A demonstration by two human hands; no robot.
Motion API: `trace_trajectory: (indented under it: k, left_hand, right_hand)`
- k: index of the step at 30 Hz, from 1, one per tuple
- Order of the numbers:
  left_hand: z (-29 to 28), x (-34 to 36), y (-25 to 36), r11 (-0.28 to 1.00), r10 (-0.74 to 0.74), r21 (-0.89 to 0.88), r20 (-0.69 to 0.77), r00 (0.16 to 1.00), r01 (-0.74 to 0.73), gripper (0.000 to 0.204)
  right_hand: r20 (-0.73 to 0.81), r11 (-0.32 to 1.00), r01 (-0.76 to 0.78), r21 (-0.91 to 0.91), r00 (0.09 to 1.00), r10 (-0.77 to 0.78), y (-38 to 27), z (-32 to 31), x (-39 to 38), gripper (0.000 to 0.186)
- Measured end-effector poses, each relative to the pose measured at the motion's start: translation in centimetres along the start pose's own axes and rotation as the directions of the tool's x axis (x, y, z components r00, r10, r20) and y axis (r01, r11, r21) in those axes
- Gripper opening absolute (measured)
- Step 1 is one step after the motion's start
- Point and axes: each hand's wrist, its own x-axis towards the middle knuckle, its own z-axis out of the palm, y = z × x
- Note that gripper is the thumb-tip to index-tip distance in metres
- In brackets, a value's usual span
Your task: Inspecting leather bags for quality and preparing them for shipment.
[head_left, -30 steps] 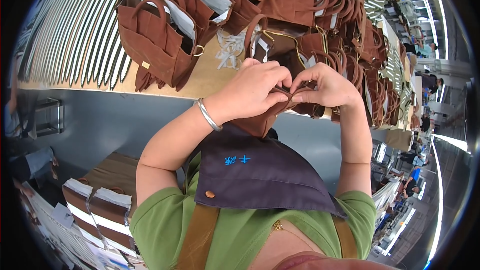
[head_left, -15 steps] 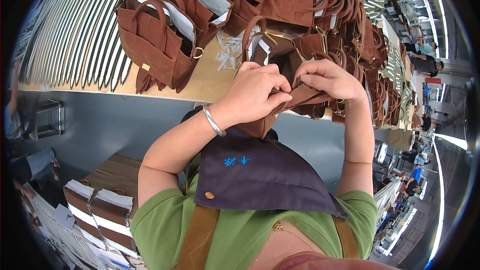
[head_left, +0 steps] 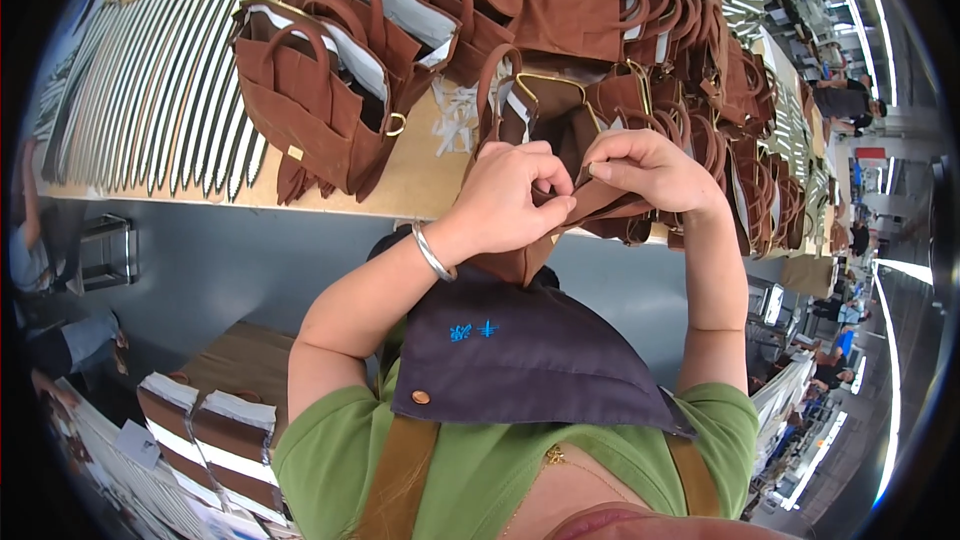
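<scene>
A brown handbag [head_left: 518, 264] stands at the table's front edge, its mouth open and gold-coloured zipper teeth along the rim. My left hand [head_left: 515, 188] pinches the near edge of its opening, thumb and curled fingers together. On the other side of that edge, my right hand [head_left: 655, 170] holds the bag's brown material between thumb and forefinger. The bag's handle [head_left: 490, 80] rises behind my left hand. Part of the dark inside shows between my hands, while the fingertips' exact grip is partly hidden.
Several finished-looking brown handbags [head_left: 310, 90] crowd the table [head_left: 405, 175] to the left and right. Long rows of black-and-white zipper strips [head_left: 170, 90] lie at the far left. White scraps [head_left: 457, 115] sit behind. Stacked brown panels [head_left: 235, 370] stand low at the left.
My right hand has lifted slightly off the bag's edge, thumb and finger now pinching higher. My left hand has shifted a little, and the view has moved slightly.
</scene>
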Motion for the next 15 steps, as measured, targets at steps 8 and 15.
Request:
trace_trajectory:
  k: [8,15]
  left_hand:
    - [0.5,-0.2,0.8,0.937,0.193,0.333,-0.248,0.949,-0.103,0.024]
    - [1.9,0.0,0.6,0.943,0.150,0.324,-0.221,0.964,-0.073,0.021]
  right_hand:
    - [-0.074,0.994,-0.038,0.102,0.996,0.045,0.3,0.4,0.3,0.013]
    - [-0.142,0.995,0.016,-0.096,0.989,-0.030,0.2,-0.8,0.3,0.013]
